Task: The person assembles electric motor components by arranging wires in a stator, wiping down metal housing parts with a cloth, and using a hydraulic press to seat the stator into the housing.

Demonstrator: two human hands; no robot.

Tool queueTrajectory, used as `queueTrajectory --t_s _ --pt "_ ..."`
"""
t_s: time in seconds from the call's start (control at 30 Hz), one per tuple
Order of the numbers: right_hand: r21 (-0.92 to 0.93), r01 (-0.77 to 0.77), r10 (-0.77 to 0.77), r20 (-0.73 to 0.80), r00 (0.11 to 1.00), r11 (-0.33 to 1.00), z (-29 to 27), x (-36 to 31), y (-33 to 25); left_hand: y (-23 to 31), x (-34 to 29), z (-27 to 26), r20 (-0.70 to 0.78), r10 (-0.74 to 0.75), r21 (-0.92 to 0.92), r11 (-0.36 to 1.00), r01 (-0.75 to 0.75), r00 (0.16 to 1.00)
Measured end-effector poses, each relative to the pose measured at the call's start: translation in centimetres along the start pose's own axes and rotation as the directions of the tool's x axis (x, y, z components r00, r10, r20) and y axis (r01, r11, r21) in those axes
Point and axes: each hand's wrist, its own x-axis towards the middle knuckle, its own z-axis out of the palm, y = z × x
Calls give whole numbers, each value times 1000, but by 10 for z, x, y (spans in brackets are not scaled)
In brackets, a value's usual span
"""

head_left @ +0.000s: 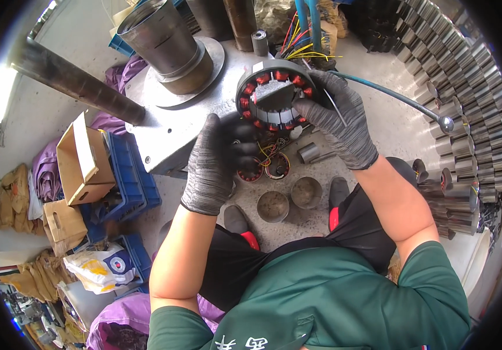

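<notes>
My right hand (pixel 344 116), in a dark grey knit glove, grips the right side of a motor stator (pixel 244 93). This is a ring with red copper windings around its inner face, tilted so that its opening shows. A thin metal rod (pixel 335 106) runs across the right hand's fingers; whether they grip it too is unclear. Just below and left of the ring is my gloved left hand (pixel 219 154), thumb raised and fingers apart, with nothing seen in it. Under the hands, two smaller wound stators (pixel 277 166) with yellow leads sit low near the floor.
A metal press table (pixel 175 125) carries a steel cylinder (pixel 160 41) on a round base. Beside it slants a thick bar (pixel 79 81). A ball-ended lever (pixel 403 96) reaches right, toward stacked metal sleeves (pixel 455 70). Blue crates (pixel 122 175) and cardboard boxes (pixel 87 163) stand left; metal cups (pixel 272 207) sit between my feet.
</notes>
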Motion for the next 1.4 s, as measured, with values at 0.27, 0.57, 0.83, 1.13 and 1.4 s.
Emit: queueTrajectory --t_s 0.27,0.57,0.83,1.13,1.4 --pt "-369 795 -675 421 605 482 4 3 -9 1 -1 13 165 -78 -84 992 93 983" --pt "-251 692 -631 284 722 677 6 -4 0 8 -12 23 270 312 -87 950 -300 911" --pt "144 -35 1 229 973 989 6 -13 -16 0 -18 21 63 440 78 893 -444 896" --pt "191 -189 156 173 972 963 11 -19 -10 -5 -17 24 142 525 136 830 -542 839" --pt "186 10 -25 75 997 982 3 -12 -9 8 -26 27 47 403 84 910 -405 914"
